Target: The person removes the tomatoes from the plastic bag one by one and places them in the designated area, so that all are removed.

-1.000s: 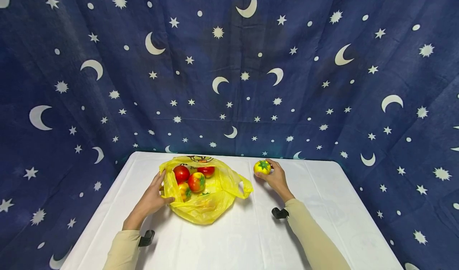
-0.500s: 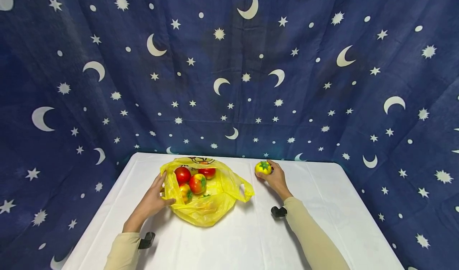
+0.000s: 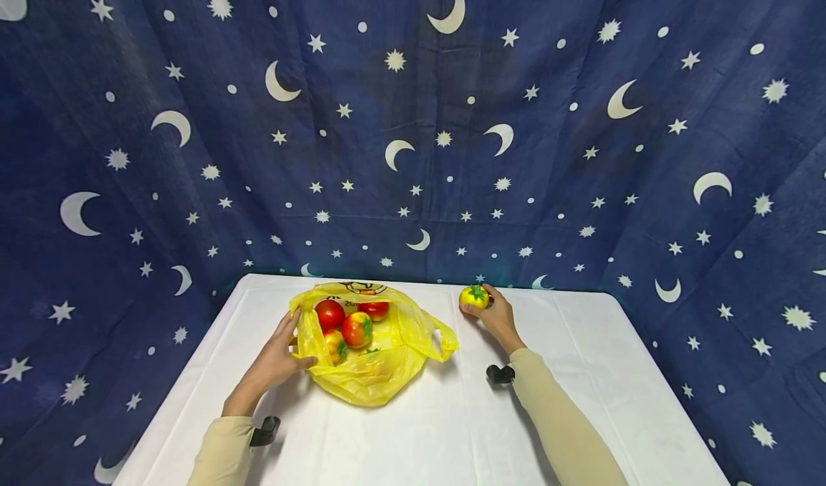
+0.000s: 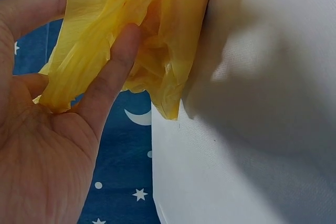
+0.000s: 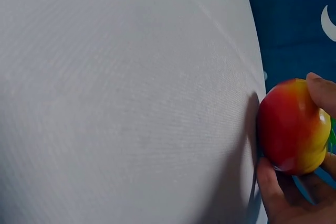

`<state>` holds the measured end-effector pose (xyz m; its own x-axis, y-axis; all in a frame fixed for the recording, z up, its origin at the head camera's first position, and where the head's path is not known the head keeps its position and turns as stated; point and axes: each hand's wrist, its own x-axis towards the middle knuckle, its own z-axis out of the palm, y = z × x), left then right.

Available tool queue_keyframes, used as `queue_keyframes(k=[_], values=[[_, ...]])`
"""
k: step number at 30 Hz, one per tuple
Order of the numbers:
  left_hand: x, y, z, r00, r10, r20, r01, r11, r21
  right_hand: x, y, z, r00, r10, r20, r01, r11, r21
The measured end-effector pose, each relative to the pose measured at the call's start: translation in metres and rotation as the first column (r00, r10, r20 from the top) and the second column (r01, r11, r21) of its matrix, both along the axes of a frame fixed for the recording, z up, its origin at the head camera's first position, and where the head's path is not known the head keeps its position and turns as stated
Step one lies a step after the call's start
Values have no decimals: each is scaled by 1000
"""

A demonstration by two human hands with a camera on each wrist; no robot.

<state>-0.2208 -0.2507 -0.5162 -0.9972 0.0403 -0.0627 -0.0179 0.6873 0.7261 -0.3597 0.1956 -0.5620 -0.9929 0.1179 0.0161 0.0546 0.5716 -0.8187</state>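
A yellow plastic bag lies with its mouth gaping on the left half of the table, several red and yellow fruits showing inside. At its left edge my left hand holds the plastic, and in the left wrist view the left hand has thumb and fingers around the yellow film. Right of the bag, near the far edge, my right hand grips a yellow fruit with a green leafy top. The right wrist view shows its red side between thumb and fingers of the right hand.
The table wears a white cloth. Behind it and at both sides hangs a dark blue curtain with moons and stars. A bag handle loop reaches toward the right hand.
The yellow fruit in my right hand has tilted slightly, its green top turned more toward the far side. The left hand keeps its place on the bag.
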Motion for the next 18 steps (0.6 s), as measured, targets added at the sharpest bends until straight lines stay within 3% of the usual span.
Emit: queue_keyframes(k=[7,18], values=[[2,1,1,1000,-3,2,3,1000,-7,-4,5,-2,998,37,44,-37,999,-3],[1,0,-1,1000,-6,8,6,1000,-4,0,9,11,995,49,87,-44,998,-55]])
